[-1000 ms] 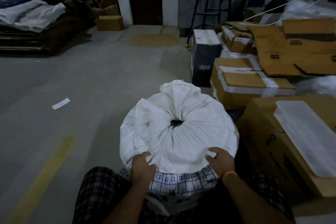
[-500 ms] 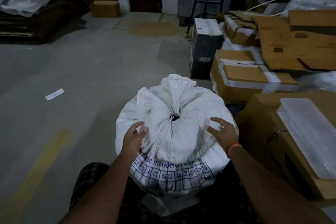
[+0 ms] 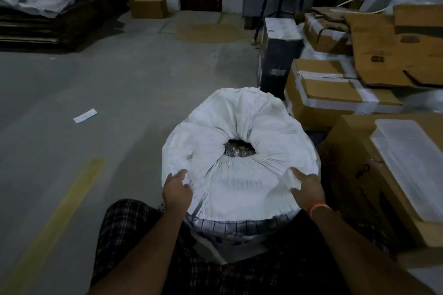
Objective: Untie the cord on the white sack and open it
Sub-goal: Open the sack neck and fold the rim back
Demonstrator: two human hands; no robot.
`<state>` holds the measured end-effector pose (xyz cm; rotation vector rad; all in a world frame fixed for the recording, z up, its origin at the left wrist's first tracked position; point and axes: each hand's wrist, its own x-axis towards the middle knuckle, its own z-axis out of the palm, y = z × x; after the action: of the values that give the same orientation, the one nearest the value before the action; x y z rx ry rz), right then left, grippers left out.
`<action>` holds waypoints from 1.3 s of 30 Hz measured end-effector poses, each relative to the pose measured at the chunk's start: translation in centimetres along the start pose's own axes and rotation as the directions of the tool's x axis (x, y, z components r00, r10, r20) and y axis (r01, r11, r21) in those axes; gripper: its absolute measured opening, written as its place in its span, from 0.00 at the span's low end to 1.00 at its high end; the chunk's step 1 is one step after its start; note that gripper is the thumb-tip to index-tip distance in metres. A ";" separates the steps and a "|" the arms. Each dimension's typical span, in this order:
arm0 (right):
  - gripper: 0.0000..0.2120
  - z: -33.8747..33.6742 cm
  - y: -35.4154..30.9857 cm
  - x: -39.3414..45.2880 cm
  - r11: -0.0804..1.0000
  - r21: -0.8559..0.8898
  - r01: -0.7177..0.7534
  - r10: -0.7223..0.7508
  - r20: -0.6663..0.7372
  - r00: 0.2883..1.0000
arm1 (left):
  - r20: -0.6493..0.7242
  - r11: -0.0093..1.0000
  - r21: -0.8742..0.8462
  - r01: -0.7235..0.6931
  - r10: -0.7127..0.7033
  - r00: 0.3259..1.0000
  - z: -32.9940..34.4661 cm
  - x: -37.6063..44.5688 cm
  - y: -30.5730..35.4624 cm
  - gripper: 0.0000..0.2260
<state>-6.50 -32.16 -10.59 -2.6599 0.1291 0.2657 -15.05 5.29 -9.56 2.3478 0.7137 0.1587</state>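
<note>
Fingers of both hands press spread on the near top of the white sack (image 3: 239,175), left hand (image 3: 177,190) and right hand (image 3: 305,187) gripping nothing. Its gathered mouth (image 3: 239,148) gapes slightly. It stands on the concrete floor (image 3: 96,103) beside cardboard boxes (image 3: 323,93).

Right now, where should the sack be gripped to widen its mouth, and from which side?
Judging from this view: grip the gathered rim of the sack at the edge of its opening, one hand on each side, coming from above and pulling outward. The pleats converge there, so the slack sits at that ring. The left hand and right hand rest farther out, nearer the person.
</note>
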 end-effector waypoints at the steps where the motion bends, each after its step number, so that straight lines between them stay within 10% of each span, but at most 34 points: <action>1: 0.37 -0.1 0.4 -0.6 1.000 -0.020 -0.019 0.019 0.009 1.000 | -0.016 0.999 0.032 0.003 -0.003 1.000 -0.2 -0.4 -0.2 0.23; 30: 0.52 0.5 1.0 -2.9 0.987 -0.061 -0.151 0.163 0.311 0.936 | 0.203 0.960 0.270 0.079 -0.137 0.969 -0.3 -0.3 -1.9 0.16; 33: 0.40 -2.0 -1.1 -3.5 0.974 -0.145 -0.172 0.184 0.073 0.980 | 0.042 0.961 0.250 0.119 -0.134 0.990 -1.4 0.1 0.3 0.20; 36: 0.20 -5.0 -3.1 -2.8 0.993 -0.030 0.116 -0.118 -0.375 0.919 | -0.088 0.994 0.095 -0.062 0.071 0.994 -1.9 2.2 2.1 0.20; 39: 0.12 -7.0 -5.3 0.6 0.912 -0.009 0.410 -0.388 -0.341 0.856 | -0.034 0.958 -0.060 -0.282 0.280 0.959 -1.6 5.7 4.8 0.17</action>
<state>-4.01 -30.69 -2.26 -2.5672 -0.3049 -0.3268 -8.59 6.22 -5.71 2.3789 0.3759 0.3316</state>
